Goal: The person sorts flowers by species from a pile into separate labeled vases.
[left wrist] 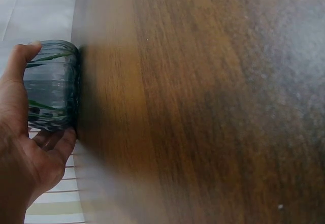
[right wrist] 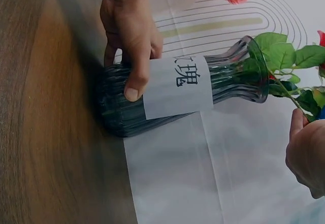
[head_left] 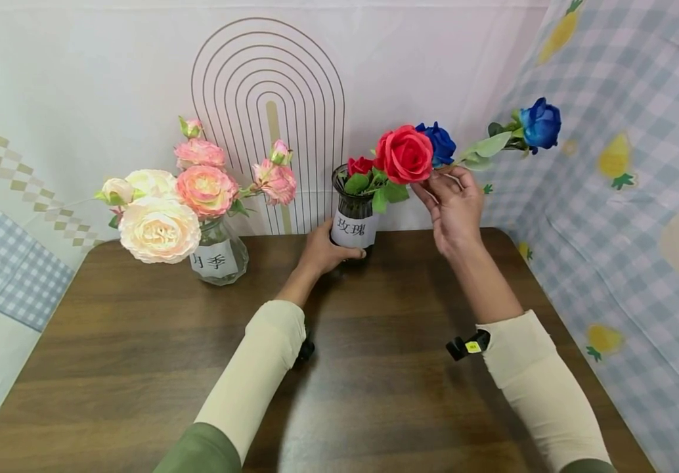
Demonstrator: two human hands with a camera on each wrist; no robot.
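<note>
A dark, ribbed glass vase stands near the table's back edge, with a white paper label bearing characters. Low on its body, my left hand grips it, thumb across the front and fingers round the far side. In the left wrist view the vase base shows green stems inside. Red roses and a blue rose rise at the vase mouth. My right hand pinches a green rose stem beside the mouth; which bloom it bears is unclear. Another blue rose extends to the right.
A clear glass vase with a paper label stands to the left, holding cream and pink flowers. The brown wooden table meets a white cloth backdrop. A checked curtain hangs along the right side.
</note>
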